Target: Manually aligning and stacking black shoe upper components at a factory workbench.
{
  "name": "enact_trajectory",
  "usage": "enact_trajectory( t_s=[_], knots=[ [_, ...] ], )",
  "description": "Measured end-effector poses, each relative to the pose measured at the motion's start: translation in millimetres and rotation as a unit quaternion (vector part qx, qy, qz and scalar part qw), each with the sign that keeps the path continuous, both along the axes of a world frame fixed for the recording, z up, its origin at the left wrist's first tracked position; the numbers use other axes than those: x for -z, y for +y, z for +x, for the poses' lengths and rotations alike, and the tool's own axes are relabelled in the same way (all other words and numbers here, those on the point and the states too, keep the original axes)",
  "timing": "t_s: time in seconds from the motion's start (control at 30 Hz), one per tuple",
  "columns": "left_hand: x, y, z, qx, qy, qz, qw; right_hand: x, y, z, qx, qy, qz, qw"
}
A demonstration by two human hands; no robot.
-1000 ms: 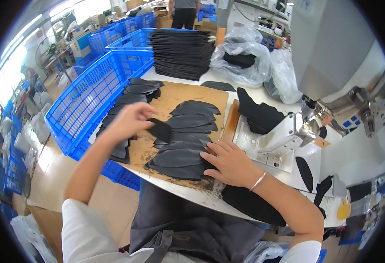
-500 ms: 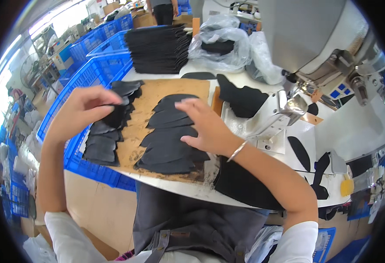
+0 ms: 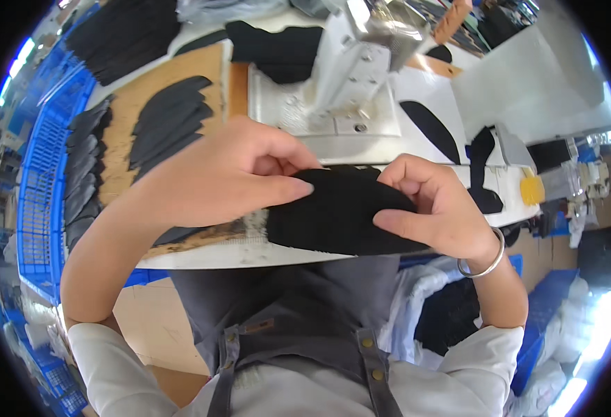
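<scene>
In front of me, at the table's near edge, lies a rounded black cut fabric piece [image 3: 340, 212]. My left hand [image 3: 232, 170] pinches its upper left edge, thumb on top and fingers curled behind. At its right end my right hand [image 3: 434, 208], with a bangle on the wrist, is closed on the edge between thumb and curled fingers. Behind the piece's top edge more black material shows, partly hidden. To the left, a brown board [image 3: 121, 149] carries overlapping dark grey pieces [image 3: 170, 111], partly covered by my left forearm.
A white machine [image 3: 351, 76] with a metal head stands just beyond my hands. Black cut pieces [image 3: 430, 131] lie to its right, near a yellow object [image 3: 531, 189]. A blue crate [image 3: 45, 201] is at the left, with a tall black stack [image 3: 121, 42] farther back.
My view has shifted right. Both hands have left the dark grey pieces on the board and come to the black fabric piece at the near edge, now gripping it.
</scene>
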State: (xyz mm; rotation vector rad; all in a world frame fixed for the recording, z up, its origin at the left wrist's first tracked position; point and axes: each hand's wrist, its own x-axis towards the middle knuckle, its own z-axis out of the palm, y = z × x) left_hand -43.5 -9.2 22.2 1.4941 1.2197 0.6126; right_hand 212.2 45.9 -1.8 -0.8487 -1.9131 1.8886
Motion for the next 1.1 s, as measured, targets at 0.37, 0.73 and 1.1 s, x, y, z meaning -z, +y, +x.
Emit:
enact_trajectory(
  t_s=[0.37, 0.73, 1.1],
  knots=[
    [47, 2, 52, 0.085, 0.045, -0.071, 0.993, 29, -32, 36, 0.077, -0.107, 0.076, 0.988],
    [55, 15, 48, 0.047, 0.037, -0.083, 0.995, 40, -17, 29, 0.067, -0.153, 0.187, 0.968],
    [60, 18, 40, 0.103, 0.040, -0.086, 0.990, 38, -25, 19, 0.078, -0.185, 0.217, 0.955]
  ],
)
